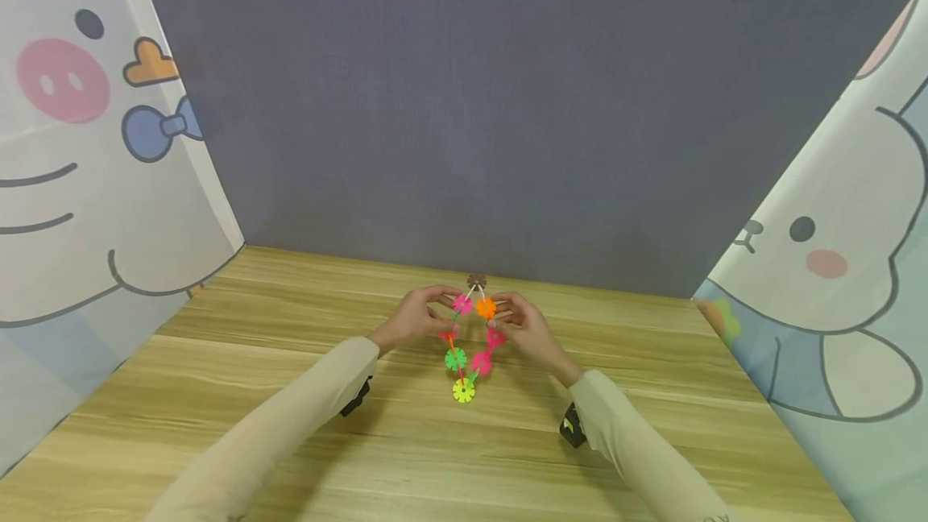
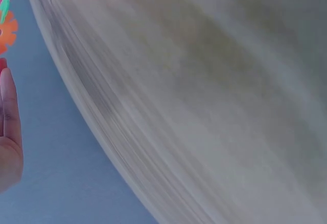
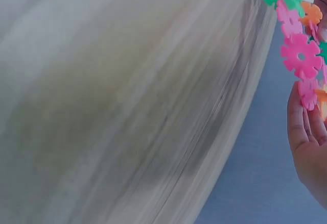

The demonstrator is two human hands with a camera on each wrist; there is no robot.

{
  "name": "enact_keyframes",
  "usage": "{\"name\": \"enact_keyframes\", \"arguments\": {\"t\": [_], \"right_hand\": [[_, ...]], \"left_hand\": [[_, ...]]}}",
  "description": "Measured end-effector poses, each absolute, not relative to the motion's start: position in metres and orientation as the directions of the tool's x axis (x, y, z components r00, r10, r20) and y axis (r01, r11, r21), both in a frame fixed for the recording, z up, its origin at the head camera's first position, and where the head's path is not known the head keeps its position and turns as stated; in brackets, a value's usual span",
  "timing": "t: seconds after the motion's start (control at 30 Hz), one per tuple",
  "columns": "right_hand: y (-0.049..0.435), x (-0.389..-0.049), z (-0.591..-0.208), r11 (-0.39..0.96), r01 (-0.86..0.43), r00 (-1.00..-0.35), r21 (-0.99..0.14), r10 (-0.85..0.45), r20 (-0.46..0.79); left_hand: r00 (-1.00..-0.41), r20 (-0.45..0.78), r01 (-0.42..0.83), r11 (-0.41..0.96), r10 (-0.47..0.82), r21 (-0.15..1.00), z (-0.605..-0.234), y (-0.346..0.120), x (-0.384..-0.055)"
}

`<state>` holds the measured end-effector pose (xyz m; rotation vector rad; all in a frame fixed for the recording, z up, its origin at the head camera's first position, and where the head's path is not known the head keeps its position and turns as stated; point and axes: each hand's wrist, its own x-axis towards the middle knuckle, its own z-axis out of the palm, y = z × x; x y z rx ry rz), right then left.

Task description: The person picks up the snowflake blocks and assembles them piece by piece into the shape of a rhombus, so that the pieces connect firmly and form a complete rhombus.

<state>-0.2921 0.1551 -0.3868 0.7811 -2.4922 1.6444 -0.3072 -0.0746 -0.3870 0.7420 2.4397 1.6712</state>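
Observation:
A closed loop of interlocked plastic snowflake discs [image 1: 455,359] hangs between my two hands in the head view. Its pieces are pink, orange, green and red, with a yellow disc [image 1: 463,391] at the near end and a brown disc [image 1: 476,282] at the far end. My left hand [image 1: 415,317] pinches the loop's left side between thumb and fingers. On the other side my right hand [image 1: 532,335] holds it near the orange disc [image 1: 486,308]. In the right wrist view, the right fingers touch a pink disc [image 3: 308,94]. The left wrist view catches only the left hand's edge [image 2: 10,127].
Beneath the hands lies a wood-grain table [image 1: 290,449]. A dark grey panel [image 1: 449,103] rises behind it, and cartoon-printed panels stand at left [image 1: 145,224] and right [image 1: 863,208]. Black wrist devices [image 1: 573,426] sit under the sleeves.

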Motion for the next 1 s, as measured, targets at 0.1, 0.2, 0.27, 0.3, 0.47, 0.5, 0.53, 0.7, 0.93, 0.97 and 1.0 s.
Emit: {"name": "enact_keyframes", "arguments": {"t": [0.1, 0.2, 0.27, 0.3, 0.47, 0.5, 0.53, 0.7, 0.93, 0.97, 1.0], "right_hand": [[0.156, -0.295, -0.387, 0.309, -0.421, -0.871, -0.853, -0.398, 0.286], [0.156, -0.299, -0.387, 0.315, -0.388, -0.876, -0.866, -0.419, 0.240], [0.156, -0.301, -0.388, 0.318, -0.366, -0.877, -0.875, -0.433, 0.210], [0.156, -0.302, -0.389, 0.324, -0.366, -0.875, -0.872, -0.439, 0.204], [0.153, -0.307, -0.392, 0.382, -0.363, -0.879, -0.850, -0.443, 0.176], [0.153, -0.308, -0.392, 0.403, -0.366, -0.880, -0.839, -0.443, 0.171], [0.152, -0.308, -0.392, 0.418, -0.360, -0.883, -0.834, -0.441, 0.160], [0.150, -0.313, -0.395, 0.479, -0.344, -0.894, -0.807, -0.430, 0.126], [0.150, -0.314, -0.398, 0.523, -0.254, -0.918, -0.813, -0.396, 0.032], [0.150, -0.314, -0.399, 0.530, -0.244, -0.919, -0.812, -0.393, 0.020], [0.150, -0.314, -0.399, 0.538, -0.240, -0.920, -0.808, -0.391, 0.013]], "left_hand": [[-0.882, 0.164, 0.317, 0.296, 0.442, 0.901, -0.387, -0.074, -0.310], [-0.883, 0.149, 0.309, 0.312, 0.446, 0.898, -0.387, -0.073, -0.313], [-0.885, 0.141, 0.307, 0.328, 0.444, 0.893, -0.388, -0.073, -0.315], [-0.887, 0.138, 0.307, 0.338, 0.441, 0.890, -0.389, -0.073, -0.316], [-0.896, 0.129, 0.312, 0.396, 0.424, 0.864, -0.392, -0.071, -0.322], [-0.897, 0.130, 0.316, 0.407, 0.422, 0.857, -0.393, -0.071, -0.323], [-0.898, 0.130, 0.318, 0.415, 0.421, 0.852, -0.394, -0.071, -0.323], [-0.898, 0.119, 0.320, 0.445, 0.423, 0.837, -0.397, -0.069, -0.326], [-0.881, 0.130, 0.383, 0.523, 0.455, 0.761, -0.401, -0.067, -0.328], [-0.881, 0.124, 0.383, 0.534, 0.457, 0.753, -0.402, -0.067, -0.329], [-0.880, 0.117, 0.384, 0.546, 0.460, 0.745, -0.402, -0.067, -0.329]]}}
